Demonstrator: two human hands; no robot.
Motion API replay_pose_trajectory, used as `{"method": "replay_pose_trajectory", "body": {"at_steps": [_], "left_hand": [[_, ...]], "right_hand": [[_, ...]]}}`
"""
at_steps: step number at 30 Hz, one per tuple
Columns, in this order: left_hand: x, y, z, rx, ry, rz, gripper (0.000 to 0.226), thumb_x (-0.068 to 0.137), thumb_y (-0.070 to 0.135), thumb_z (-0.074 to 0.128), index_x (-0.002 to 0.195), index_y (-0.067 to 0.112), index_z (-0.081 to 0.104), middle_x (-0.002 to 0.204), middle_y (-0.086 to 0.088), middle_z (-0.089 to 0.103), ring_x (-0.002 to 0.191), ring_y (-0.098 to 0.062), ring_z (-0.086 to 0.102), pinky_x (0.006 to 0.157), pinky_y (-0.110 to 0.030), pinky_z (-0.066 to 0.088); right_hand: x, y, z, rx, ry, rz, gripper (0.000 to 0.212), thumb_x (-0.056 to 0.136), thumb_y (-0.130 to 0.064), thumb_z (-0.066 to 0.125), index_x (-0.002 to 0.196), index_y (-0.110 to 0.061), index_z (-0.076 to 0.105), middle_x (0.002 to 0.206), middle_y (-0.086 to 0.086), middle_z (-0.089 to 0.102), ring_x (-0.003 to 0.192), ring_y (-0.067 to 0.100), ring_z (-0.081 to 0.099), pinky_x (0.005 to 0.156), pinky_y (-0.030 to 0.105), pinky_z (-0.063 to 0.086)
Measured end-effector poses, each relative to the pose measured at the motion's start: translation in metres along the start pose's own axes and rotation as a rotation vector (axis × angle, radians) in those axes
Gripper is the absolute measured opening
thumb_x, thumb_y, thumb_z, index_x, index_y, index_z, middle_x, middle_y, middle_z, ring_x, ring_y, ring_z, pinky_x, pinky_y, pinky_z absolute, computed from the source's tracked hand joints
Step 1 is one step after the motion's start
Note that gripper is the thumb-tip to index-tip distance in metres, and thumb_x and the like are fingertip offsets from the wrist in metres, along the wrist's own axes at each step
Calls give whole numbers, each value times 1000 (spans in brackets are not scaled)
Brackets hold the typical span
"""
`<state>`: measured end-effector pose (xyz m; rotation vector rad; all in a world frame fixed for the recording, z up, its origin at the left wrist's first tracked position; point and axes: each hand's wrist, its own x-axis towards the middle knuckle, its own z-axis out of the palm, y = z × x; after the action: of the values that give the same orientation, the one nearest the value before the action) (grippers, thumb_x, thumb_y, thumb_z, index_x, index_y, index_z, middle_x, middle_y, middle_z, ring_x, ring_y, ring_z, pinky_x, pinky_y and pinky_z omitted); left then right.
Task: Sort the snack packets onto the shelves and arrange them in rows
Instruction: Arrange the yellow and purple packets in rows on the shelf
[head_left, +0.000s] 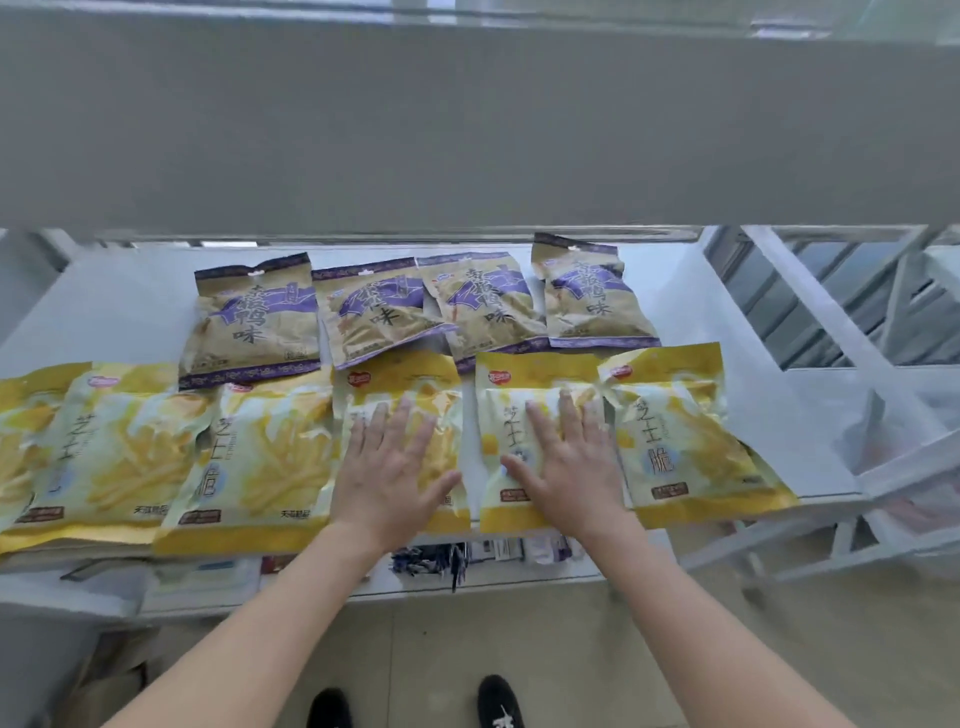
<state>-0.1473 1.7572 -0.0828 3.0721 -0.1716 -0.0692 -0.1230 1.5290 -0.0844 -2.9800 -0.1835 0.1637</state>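
On the white shelf (743, 395) lie two rows of snack packets. The back row holds several tan-and-purple packets (254, 317), partly overlapping. The front row holds several yellow packets (124, 452) side by side along the shelf's front edge. My left hand (389, 462) rests flat, fingers spread, on a yellow packet (400, 379) near the middle. My right hand (569, 462) lies flat on the neighbouring yellow packet (535, 374) to its right. Another yellow packet (685, 441) lies at the row's right end. Neither hand grips anything.
A grey shelf board (467, 130) overhangs above the packets. A lower shelf (478, 556) under the front edge shows more packets. White shelf framing (831, 312) stands to the right. My shoes (498, 701) are on the tan floor below.
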Motion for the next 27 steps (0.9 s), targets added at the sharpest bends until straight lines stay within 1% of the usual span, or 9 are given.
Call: {"method": "replay_pose_trajectory", "body": {"at_steps": [4,6,8,10,12,15,18,21,27], "left_hand": [[-1,3,5,3,22,-17,85,85,79,7,154,30,16,163,-4,4,149,-26,0,120,-44,-4],[-4,4,4,-8,28,-27,87,84,81,5,154,30,17,163,-5,6,149,-26,1,120,-45,-3],[-4,11,-2,-15,36,-40,89,83,82,4,154,29,15,163,-5,5,149,-26,-1,120,-46,-3],[0,25,-14,-18,64,-28,89,83,82,6,154,29,13,163,-6,4,149,-25,-2,120,-46,-3],[7,47,-26,-34,107,21,88,85,81,9,154,27,15,163,-7,5,149,-26,0,120,-45,-1],[27,91,-33,-49,151,101,87,85,80,14,153,26,18,162,-8,8,149,-28,4,120,-47,1],[46,126,-21,-43,56,117,87,83,80,15,154,30,13,163,-7,4,149,-29,0,119,-50,3],[54,136,-1,-34,-70,97,89,81,82,14,154,33,7,163,-6,0,149,-29,-3,119,-53,3],[53,138,10,-40,-9,54,88,80,83,14,154,34,8,163,-5,6,149,-29,1,119,-53,4]], "right_hand": [[4,-23,8,5,-4,7,80,84,-78,11,151,-37,-2,160,9,-14,145,37,-15,114,61,-3],[6,-25,4,-9,-34,-17,81,83,-79,7,151,-37,-2,160,10,-14,145,37,-15,112,64,-5],[8,-12,-10,41,-5,-56,82,82,-81,3,152,-38,1,161,8,-8,147,34,-10,112,64,-5],[7,17,-31,146,129,-72,80,84,-79,9,151,-35,12,162,6,5,148,31,4,115,61,4],[7,63,-46,161,251,-69,75,87,-75,20,148,-32,26,159,7,19,145,32,18,115,57,15],[8,132,-54,80,230,-17,78,82,-77,25,144,-31,38,156,10,28,142,37,25,113,58,22],[9,163,-43,-30,103,-41,83,77,-81,22,146,-35,33,158,9,23,144,35,20,113,58,22],[11,162,-30,-50,68,-68,85,75,-83,20,148,-40,23,160,6,16,146,33,13,113,57,21],[16,142,-21,-89,80,-95,87,76,-85,16,150,-40,12,161,7,13,146,35,11,112,62,14]]}}
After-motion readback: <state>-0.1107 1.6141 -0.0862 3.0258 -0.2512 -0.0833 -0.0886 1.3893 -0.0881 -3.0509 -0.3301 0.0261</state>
